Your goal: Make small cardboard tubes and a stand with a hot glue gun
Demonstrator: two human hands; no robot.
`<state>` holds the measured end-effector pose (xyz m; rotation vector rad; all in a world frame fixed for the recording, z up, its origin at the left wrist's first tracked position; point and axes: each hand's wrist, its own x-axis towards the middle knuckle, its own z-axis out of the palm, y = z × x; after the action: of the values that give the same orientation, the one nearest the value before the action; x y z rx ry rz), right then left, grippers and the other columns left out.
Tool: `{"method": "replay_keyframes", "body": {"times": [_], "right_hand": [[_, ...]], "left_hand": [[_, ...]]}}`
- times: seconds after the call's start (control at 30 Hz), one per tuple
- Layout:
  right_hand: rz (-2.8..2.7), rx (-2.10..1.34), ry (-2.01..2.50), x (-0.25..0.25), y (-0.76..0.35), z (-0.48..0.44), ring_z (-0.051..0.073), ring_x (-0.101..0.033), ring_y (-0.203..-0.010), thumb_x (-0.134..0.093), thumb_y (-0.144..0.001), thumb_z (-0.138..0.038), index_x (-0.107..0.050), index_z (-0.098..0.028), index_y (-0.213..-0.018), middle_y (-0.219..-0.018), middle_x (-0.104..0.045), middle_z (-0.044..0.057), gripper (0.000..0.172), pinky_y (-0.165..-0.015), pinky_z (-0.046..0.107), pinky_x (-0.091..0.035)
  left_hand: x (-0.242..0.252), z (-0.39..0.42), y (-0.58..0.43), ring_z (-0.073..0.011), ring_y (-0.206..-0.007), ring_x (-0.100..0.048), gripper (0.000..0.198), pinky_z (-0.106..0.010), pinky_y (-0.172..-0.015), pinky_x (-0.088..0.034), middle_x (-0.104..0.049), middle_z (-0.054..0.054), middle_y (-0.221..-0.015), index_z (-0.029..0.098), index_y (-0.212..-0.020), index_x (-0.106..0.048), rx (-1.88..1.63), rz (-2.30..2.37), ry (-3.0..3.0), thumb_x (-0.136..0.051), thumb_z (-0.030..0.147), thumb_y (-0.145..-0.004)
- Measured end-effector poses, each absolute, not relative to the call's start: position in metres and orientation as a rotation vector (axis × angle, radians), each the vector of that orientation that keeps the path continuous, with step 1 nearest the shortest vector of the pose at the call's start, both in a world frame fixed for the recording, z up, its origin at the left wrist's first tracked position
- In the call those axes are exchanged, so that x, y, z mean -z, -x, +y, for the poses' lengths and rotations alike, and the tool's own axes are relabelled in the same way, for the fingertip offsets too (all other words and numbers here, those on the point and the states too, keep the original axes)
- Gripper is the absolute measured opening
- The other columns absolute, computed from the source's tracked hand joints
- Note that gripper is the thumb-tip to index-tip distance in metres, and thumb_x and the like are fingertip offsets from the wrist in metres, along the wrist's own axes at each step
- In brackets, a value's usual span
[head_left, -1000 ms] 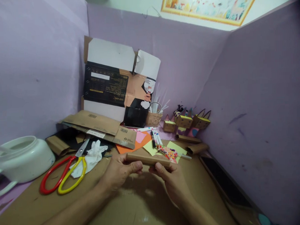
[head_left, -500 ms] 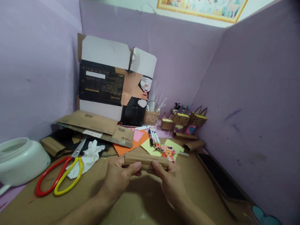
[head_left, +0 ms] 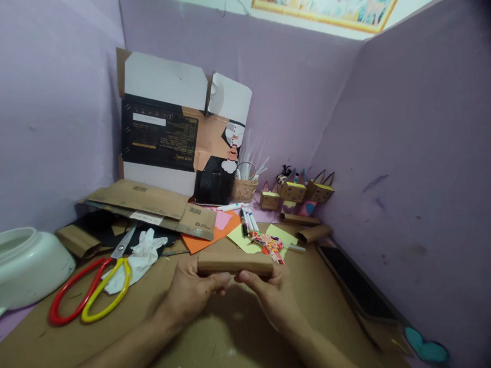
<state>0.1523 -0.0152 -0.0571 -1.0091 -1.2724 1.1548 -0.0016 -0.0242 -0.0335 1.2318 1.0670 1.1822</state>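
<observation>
A folded strip of brown cardboard (head_left: 235, 264) is held level above the table, its long side facing me. My left hand (head_left: 197, 286) grips the left end, thumb along the lower edge. At the right end, my right hand (head_left: 266, 286) closes on it the same way, and the two thumbs point toward each other with a small gap. The fingers behind the cardboard are hidden. Just beyond it lie a patterned paper piece (head_left: 268, 242), yellow paper (head_left: 238, 237) and several markers (head_left: 250, 219).
Large scissors (head_left: 106, 288) with red and yellow handles and crumpled white tissue (head_left: 143, 253) lie left, near a white pot (head_left: 29, 269). An opened cardboard box (head_left: 162, 130) leans on the back wall. Cardboard animal figures (head_left: 293, 191) stand back right; a dark flat panel (head_left: 359, 282) lies along the right wall.
The cardboard strip has been turned in my hands, so a smoother face shows now. My thumbs have slid to its lower edge. The whole view has shifted slightly.
</observation>
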Motion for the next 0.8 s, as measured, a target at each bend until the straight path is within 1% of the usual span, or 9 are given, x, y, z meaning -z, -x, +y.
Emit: {"method": "replay_keyframes", "body": {"times": [0.07,0.2,0.33,0.4,0.53,0.6,0.67,0.73,0.8], "right_hand": [[-1.236,-1.161,0.970,0.057,-0.150,-0.017,0.016,-0.061,-0.058,-0.070,-0.060,-0.022,-0.070,-0.016,-0.066,-0.060,-0.069,0.001,0.008,-0.057,0.026,-0.048],[-1.254,-1.177,0.955,0.056,-0.152,-0.016,0.016,-0.061,-0.059,-0.071,-0.060,-0.021,-0.072,-0.018,-0.069,-0.062,-0.069,0.001,0.010,-0.059,0.026,-0.048],[-1.259,-1.071,1.057,0.053,-0.161,-0.008,0.014,-0.058,-0.060,-0.073,-0.056,-0.022,-0.070,-0.018,-0.057,-0.061,-0.066,0.000,0.005,-0.058,0.024,-0.045],[-1.277,-0.999,1.069,0.053,-0.165,-0.006,0.013,-0.054,-0.056,-0.071,-0.059,-0.023,-0.067,-0.017,-0.050,-0.056,-0.063,0.000,0.011,-0.054,0.023,-0.042],[-1.358,-0.922,0.994,0.056,-0.165,-0.006,0.011,-0.049,-0.052,-0.066,-0.065,-0.024,-0.061,-0.017,-0.049,-0.050,-0.058,-0.002,0.019,-0.051,0.022,-0.039],[-1.345,-0.953,0.937,0.056,-0.166,-0.006,0.012,-0.051,-0.054,-0.068,-0.065,-0.027,-0.059,-0.017,-0.052,-0.055,-0.058,-0.002,0.019,-0.052,0.021,-0.040],[-1.289,-1.069,0.838,0.054,-0.167,-0.005,0.014,-0.057,-0.061,-0.069,-0.066,-0.034,-0.062,-0.017,-0.060,-0.069,-0.064,0.001,0.019,-0.056,0.023,-0.045],[-1.171,-1.191,0.733,0.049,-0.169,-0.004,0.016,-0.062,-0.066,-0.065,-0.070,-0.041,-0.063,-0.017,-0.068,-0.084,-0.067,0.005,0.024,-0.063,0.028,-0.050],[-1.054,-1.257,0.672,0.043,-0.171,-0.005,0.016,-0.065,-0.064,-0.060,-0.074,-0.042,-0.064,-0.018,-0.072,-0.089,-0.068,0.005,0.024,-0.064,0.030,-0.052]], "left_hand": [[0.033,-0.025,-0.002,-0.0095,-0.042,-0.049,0.014,-0.020,-0.045,-0.041,-0.057,0.002,-0.042,0.014,-0.044,-0.059,-1.198,1.098,-1.239,-0.065,0.018,-0.056],[0.035,-0.024,0.000,-0.0110,-0.043,-0.052,0.011,-0.021,-0.046,-0.043,-0.059,0.001,-0.044,0.014,-0.050,-0.062,-1.199,1.082,-1.243,-0.065,0.022,-0.057],[0.035,-0.021,0.015,-0.0119,-0.046,-0.054,0.015,-0.021,-0.049,-0.044,-0.061,-0.001,-0.046,0.014,-0.047,-0.062,-1.252,1.183,-1.307,-0.066,0.023,-0.059],[0.034,-0.020,0.021,-0.0125,-0.047,-0.055,0.016,-0.022,-0.050,-0.045,-0.062,-0.001,-0.045,0.014,-0.046,-0.062,-1.274,1.210,-1.335,-0.066,0.022,-0.058],[0.036,-0.017,0.024,-0.0117,-0.044,-0.054,0.013,-0.021,-0.048,-0.045,-0.061,0.000,-0.044,0.014,-0.049,-0.062,-1.307,1.135,-1.311,-0.068,0.020,-0.058],[0.039,-0.013,0.026,-0.0112,-0.045,-0.054,0.011,-0.021,-0.049,-0.045,-0.061,0.000,-0.046,0.013,-0.052,-0.062,-1.305,1.048,-1.234,-0.069,0.019,-0.058],[0.042,-0.006,0.032,-0.0103,-0.044,-0.053,0.010,-0.020,-0.046,-0.043,-0.061,0.000,-0.047,0.012,-0.059,-0.064,-1.238,0.928,-1.096,-0.071,0.019,-0.057],[0.044,0.000,0.038,-0.0097,-0.043,-0.052,0.014,-0.018,-0.042,-0.041,-0.061,0.000,-0.048,0.012,-0.064,-0.065,-1.170,0.809,-0.933,-0.073,0.019,-0.055],[0.046,0.003,0.043,-0.0104,-0.043,-0.053,0.016,-0.019,-0.041,-0.042,-0.062,-0.001,-0.050,0.012,-0.063,-0.064,-1.142,0.742,-0.790,-0.074,0.019,-0.053]]}}
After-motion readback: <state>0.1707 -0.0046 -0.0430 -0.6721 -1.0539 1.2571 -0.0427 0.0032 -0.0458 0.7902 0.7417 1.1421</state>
